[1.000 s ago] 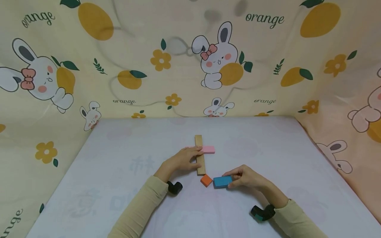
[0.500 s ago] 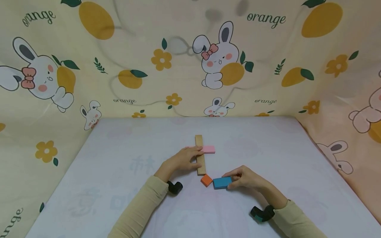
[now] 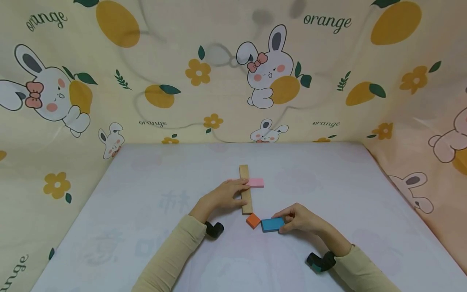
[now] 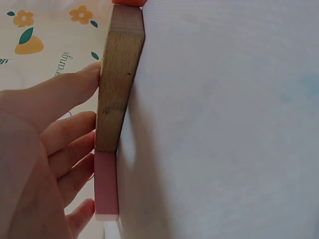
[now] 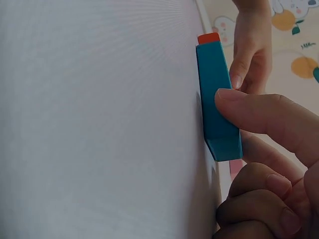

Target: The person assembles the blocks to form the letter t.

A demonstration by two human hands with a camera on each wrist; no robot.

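Observation:
In the head view, a long wooden block [image 3: 246,201] lies pointing away from me, with a pink block [image 3: 257,183] across it. My left hand [image 3: 226,195] rests on both with fairly straight fingers, covering part of them; in the left wrist view the thumb touches the wooden block's top edge. At the near end of the wood sits an orange block [image 3: 253,221], turned like a diamond. Beside it on the right, my right hand [image 3: 300,217] pinches a blue block [image 3: 272,224] between thumb and index finger, the other fingers curled. The blue block lies on the table close to the orange one.
The table has a white cover [image 3: 204,259]. A patterned cloth [image 3: 219,101] with rabbits and oranges hangs behind it and at both sides. Black wrist cameras [image 3: 214,230] are strapped to both forearms.
The blue block has been turned and lowered very slightly by my right hand. My left hand and the other blocks stay put; the view shifts a little.

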